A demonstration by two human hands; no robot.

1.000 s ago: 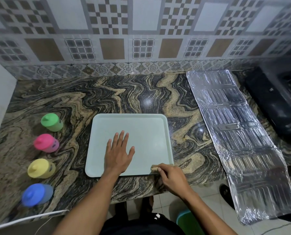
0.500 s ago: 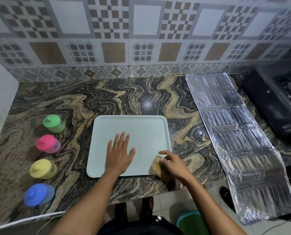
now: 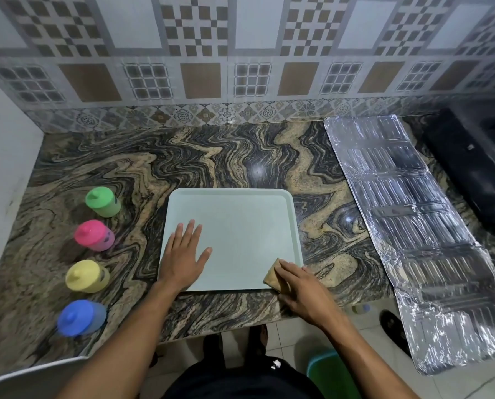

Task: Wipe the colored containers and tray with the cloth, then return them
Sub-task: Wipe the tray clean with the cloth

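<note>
Left hand rests flat, fingers straight, on the tray; right hand's extended fingers press the cloth onto its front-right corner.

I read tray: smooth matt plastic | cloth: soft tan fabric | containers: smooth coloured plastic, blue container with a translucent body | counter: polished veined stone, glossy, glare spot | foil sheet: crinkled, shiny, metallic | wall tiles: dull sheen
</note>
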